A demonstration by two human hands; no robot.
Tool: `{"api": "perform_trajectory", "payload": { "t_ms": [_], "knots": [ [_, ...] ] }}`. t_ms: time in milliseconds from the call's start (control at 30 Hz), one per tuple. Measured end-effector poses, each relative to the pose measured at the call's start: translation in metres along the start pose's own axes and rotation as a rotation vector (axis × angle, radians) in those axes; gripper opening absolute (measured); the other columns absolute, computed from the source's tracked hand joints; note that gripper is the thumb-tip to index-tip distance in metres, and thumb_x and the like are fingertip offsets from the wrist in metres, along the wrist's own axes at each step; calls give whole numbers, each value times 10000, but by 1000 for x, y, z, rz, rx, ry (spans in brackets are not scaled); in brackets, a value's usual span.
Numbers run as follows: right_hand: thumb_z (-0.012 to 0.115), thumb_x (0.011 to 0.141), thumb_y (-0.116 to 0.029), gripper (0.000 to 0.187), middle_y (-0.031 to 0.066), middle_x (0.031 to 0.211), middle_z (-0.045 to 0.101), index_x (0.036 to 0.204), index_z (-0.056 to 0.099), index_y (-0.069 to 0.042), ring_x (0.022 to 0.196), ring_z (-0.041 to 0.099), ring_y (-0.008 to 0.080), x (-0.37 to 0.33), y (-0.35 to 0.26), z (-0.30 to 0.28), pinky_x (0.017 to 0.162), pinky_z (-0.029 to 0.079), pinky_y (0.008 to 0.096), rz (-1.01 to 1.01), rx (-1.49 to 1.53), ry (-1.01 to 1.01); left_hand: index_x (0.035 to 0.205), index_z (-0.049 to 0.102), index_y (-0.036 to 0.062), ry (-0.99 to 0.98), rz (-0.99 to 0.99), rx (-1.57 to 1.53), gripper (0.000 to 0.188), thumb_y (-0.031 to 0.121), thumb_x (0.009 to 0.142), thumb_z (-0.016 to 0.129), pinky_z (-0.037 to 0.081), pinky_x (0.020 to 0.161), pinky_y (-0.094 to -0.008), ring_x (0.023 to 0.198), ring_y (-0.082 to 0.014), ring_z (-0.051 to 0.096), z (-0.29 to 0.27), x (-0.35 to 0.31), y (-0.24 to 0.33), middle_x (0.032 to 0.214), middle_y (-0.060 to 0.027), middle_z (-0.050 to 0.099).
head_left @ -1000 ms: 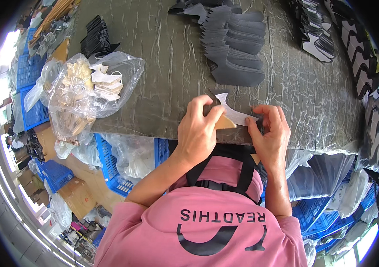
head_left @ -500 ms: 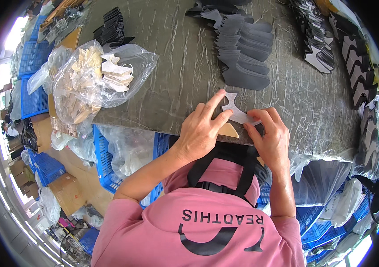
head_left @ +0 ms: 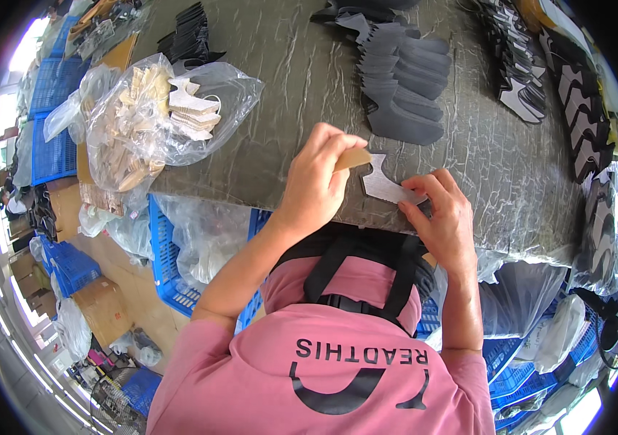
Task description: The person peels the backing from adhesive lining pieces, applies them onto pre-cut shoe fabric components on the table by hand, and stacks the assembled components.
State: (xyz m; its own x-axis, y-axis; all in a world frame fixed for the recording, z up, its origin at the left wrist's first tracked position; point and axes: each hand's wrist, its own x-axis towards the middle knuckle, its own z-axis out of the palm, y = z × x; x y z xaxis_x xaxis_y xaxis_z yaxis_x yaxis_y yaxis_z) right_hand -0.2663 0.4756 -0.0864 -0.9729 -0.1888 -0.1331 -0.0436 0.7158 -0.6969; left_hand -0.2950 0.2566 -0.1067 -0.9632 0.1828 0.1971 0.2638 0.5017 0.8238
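My left hand is closed around a small tan flat-edged piece, whose end meets the upper tip of a light grey curved cut-out. That cut-out lies on the dark, creased tabletop close to its front edge. On the right, my right hand pinches the cut-out's other end between thumb and fingers. Just beyond it is a fanned stack of dark grey cut-outs of similar curved shape.
At left on the table sits a clear plastic bag with pale cut pieces. Black pieces are stacked behind it. More black-and-white piles stand far right. A blue crate is below the table's front edge.
My left hand has lifted off the grey cut-out's upper part and picked up the tan piece from the table edge, bringing it to the tip. My right hand stays nearly in place.
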Motion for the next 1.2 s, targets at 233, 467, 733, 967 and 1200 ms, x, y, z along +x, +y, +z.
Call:
{"api": "perform_trajectory", "payload": {
  "t_ms": [233,467,733,967,1200],
  "knots": [
    [761,759,-144,277,72,923,612,1004,645,-92,773,663,285,9,-5,14,650,527,395,-74,-13,28,1033,497,55,-246,15,254,357,-119,738,598,509,724,-472,911,-381,607,16,14,7,1046,-129,492],
    [774,748,-146,278,85,888,603,977,647,-53,752,643,291,11,2,20,647,507,392,-45,58,38,991,478,50,-308,2,318,331,-121,726,580,506,725,-479,895,-385,597,21,22,15,1014,-146,469],
    [754,764,-146,355,59,904,605,1090,614,-134,775,660,292,10,-3,21,661,523,412,-80,105,100,981,506,26,-450,67,177,200,-65,816,574,457,739,-471,898,-382,584,0,22,16,1008,-152,514],
    [700,797,-114,207,65,906,594,995,648,-148,752,656,287,14,-9,28,647,522,414,-87,55,48,1111,542,42,-510,21,30,207,-1,908,547,484,786,-427,929,-349,604,-6,12,12,1109,-142,574],
    [690,812,-61,112,46,957,611,922,671,-52,796,634,151,11,9,16,673,505,316,-86,570,-15,1303,558,88,-376,67,148,528,-72,800,549,501,854,-398,1033,-290,610,-10,-9,16,1252,-95,610]
  ]
}}
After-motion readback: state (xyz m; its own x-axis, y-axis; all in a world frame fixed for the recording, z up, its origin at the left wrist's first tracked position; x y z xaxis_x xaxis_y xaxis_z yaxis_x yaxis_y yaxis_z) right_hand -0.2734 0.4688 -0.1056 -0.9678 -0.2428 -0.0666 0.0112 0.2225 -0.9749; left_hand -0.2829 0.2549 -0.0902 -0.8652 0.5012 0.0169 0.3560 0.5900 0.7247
